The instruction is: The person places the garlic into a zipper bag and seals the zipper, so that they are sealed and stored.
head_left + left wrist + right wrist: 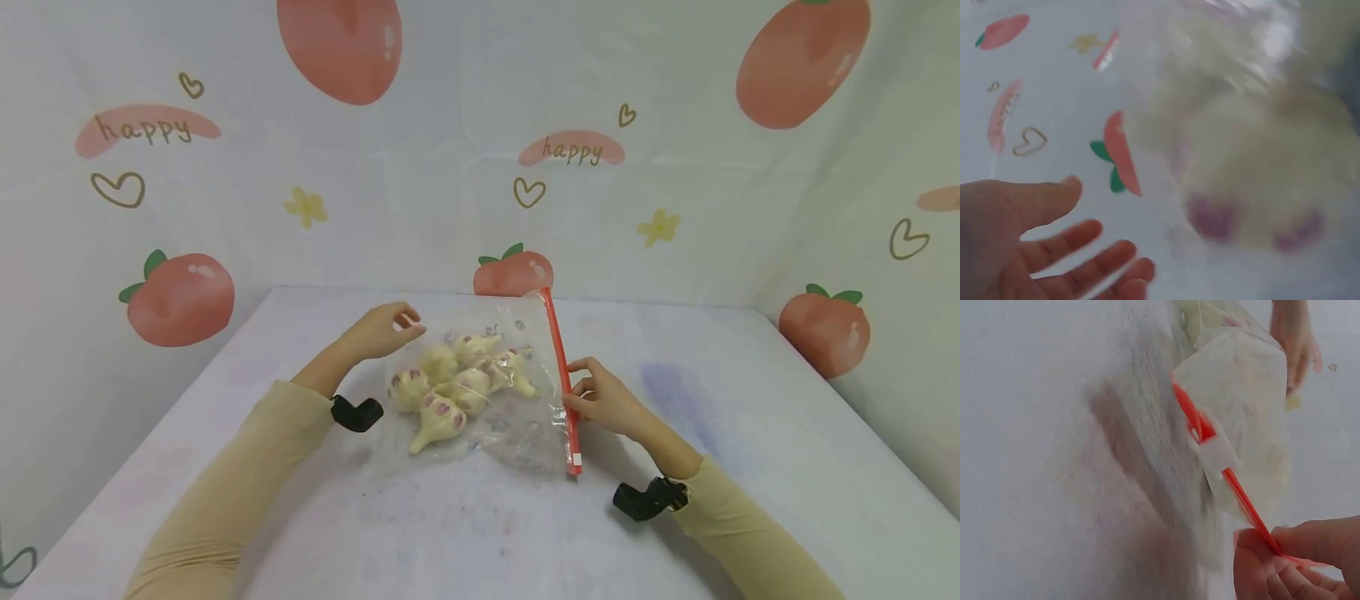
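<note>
A clear zip bag (510, 433) with a red zip edge (561, 367) holds several garlic bulbs (468, 390). My right hand (606, 398) pinches the red edge between thumb and fingers, as the right wrist view also shows. There, a white slider (1219, 455) sits on the red strip. My left hand (378, 331) is beside the bag's upper left, its fingers loosely bent and holding nothing. In the left wrist view the left hand (1066, 250) is apart from the bulbs, which look blurred through the plastic.
A pale cloth covers the table (450, 533), with faint bluish stains (678, 408) at right. Behind it hangs a printed backdrop (450, 183) with fruit, hearts and flowers. Black wrist cameras (648, 500) are strapped on both wrists.
</note>
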The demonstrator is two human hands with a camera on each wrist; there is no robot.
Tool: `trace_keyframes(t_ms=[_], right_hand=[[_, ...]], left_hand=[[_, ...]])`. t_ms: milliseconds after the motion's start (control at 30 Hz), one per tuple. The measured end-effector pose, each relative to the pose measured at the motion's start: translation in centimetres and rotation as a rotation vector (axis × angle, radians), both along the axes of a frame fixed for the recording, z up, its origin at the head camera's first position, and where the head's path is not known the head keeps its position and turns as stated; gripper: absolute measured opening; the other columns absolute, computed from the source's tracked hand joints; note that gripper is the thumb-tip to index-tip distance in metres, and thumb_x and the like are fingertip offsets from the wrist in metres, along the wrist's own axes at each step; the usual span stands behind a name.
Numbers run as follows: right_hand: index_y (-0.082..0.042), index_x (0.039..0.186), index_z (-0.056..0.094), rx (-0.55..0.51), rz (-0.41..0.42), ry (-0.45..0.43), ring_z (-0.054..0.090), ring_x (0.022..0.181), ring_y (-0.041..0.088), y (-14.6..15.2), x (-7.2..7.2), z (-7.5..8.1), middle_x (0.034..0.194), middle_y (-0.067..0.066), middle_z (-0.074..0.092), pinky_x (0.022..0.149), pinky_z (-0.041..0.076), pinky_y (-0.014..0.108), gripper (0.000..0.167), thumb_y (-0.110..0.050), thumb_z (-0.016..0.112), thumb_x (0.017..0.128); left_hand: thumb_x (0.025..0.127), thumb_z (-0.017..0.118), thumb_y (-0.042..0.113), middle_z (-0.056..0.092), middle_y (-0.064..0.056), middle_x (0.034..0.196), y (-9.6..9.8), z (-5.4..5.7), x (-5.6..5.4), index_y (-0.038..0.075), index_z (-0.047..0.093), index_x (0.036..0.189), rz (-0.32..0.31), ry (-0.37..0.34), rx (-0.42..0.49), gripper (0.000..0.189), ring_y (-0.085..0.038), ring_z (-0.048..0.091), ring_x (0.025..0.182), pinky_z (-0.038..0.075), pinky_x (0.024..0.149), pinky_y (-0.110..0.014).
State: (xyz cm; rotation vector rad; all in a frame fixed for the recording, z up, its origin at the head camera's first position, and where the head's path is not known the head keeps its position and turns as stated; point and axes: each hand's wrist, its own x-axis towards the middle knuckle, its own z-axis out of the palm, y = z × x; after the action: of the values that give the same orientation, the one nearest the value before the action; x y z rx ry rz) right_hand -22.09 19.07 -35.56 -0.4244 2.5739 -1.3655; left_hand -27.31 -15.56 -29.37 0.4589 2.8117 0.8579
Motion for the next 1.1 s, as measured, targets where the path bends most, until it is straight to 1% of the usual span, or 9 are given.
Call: trace_keyframes(t_ms=[133,200,333,433,500,600,700,867,1100], right_hand=[[0.003,0.135,0.023,-0.019,0.015,-0.011,0.064,0.073,0.015,0.3,0.0,0.0,0.085,0.016,0.061,0.066,0.056,0.033,0.059,-0.003,0.059,0.089],[0.000,0.138,0.021,-0.021,0.019,-0.008,0.064,0.072,0.016,0.5,-0.1,0.0,0.084,0.015,0.060,0.066,0.056,0.033,0.063,-0.003,0.060,0.089],[-0.005,0.141,0.021,-0.020,0.026,0.006,0.064,0.072,0.018,0.7,-0.2,0.0,0.087,0.017,0.058,0.066,0.056,0.035,0.065,-0.002,0.060,0.089],[-0.006,0.140,0.026,-0.007,0.030,0.028,0.066,0.074,0.020,0.7,-0.4,0.0,0.093,0.021,0.057,0.066,0.056,0.035,0.061,-0.002,0.060,0.089],[-0.006,0.139,0.030,0.011,0.032,0.050,0.067,0.076,0.021,0.7,-0.5,0.1,0.098,0.024,0.057,0.065,0.056,0.035,0.058,-0.002,0.059,0.089],[-0.004,0.137,0.035,0.038,0.036,0.069,0.067,0.078,0.023,0.8,-0.8,0.1,0.104,0.026,0.056,0.066,0.056,0.034,0.053,-0.002,0.057,0.090],[-0.002,0.136,0.038,0.051,0.029,0.071,0.067,0.079,0.023,1.1,-1.2,0.0,0.105,0.026,0.056,0.066,0.056,0.034,0.051,-0.001,0.057,0.089],[0.001,0.136,0.040,0.054,0.030,0.064,0.067,0.081,0.024,2.1,-1.8,-0.2,0.104,0.026,0.056,0.066,0.057,0.034,0.051,0.000,0.059,0.088],[0.002,0.136,0.039,0.059,0.047,0.026,0.067,0.084,0.026,3.2,-1.8,0.5,0.104,0.026,0.055,0.070,0.057,0.036,0.053,0.000,0.060,0.087]], left_hand=[[0.097,0.046,0.040,0.048,-0.029,0.127,-2.8,-1.9,1.0,-0.006,0.030,0.136,0.009,-0.207,-0.010,0.062,-0.035,0.057,0.107,0.048,0.087,-0.043],[0.096,0.045,0.043,0.050,-0.029,0.124,-3.6,-2.6,1.6,-0.009,0.025,0.136,0.014,-0.310,0.031,0.068,-0.029,0.061,0.098,0.050,0.085,-0.039],[0.099,0.042,0.041,0.058,-0.024,0.114,-4.2,-3.7,2.4,-0.011,0.036,0.131,-0.021,-0.440,0.146,0.062,-0.014,0.064,0.081,0.053,0.078,-0.030],[0.100,0.039,0.037,0.061,-0.018,0.107,-4.3,-4.4,2.7,-0.009,0.049,0.122,-0.058,-0.509,0.251,0.051,-0.008,0.064,0.075,0.053,0.074,-0.026],[0.100,0.041,0.034,0.063,-0.013,0.101,-4.4,-4.8,3.0,-0.009,0.051,0.119,-0.068,-0.536,0.307,0.048,-0.006,0.064,0.074,0.053,0.073,-0.024],[0.098,0.047,0.029,0.065,-0.005,0.090,-4.5,-5.2,3.4,-0.009,0.050,0.122,-0.079,-0.545,0.358,0.044,-0.007,0.064,0.075,0.053,0.074,-0.024],[0.096,0.052,0.027,0.067,0.000,0.083,-4.3,-5.7,3.6,-0.007,0.049,0.127,-0.075,-0.508,0.374,0.047,-0.007,0.064,0.078,0.053,0.075,-0.024],[0.091,0.060,0.031,0.069,0.001,0.083,-3.0,-6.6,3.6,-0.002,0.059,0.120,0.009,-0.438,0.397,0.043,-0.007,0.065,0.079,0.052,0.072,-0.023],[0.091,0.061,0.026,0.072,-0.004,0.088,-0.8,-6.8,3.5,-0.001,0.063,0.113,0.102,-0.338,0.380,0.034,-0.005,0.064,0.074,0.052,0.070,-0.023]])
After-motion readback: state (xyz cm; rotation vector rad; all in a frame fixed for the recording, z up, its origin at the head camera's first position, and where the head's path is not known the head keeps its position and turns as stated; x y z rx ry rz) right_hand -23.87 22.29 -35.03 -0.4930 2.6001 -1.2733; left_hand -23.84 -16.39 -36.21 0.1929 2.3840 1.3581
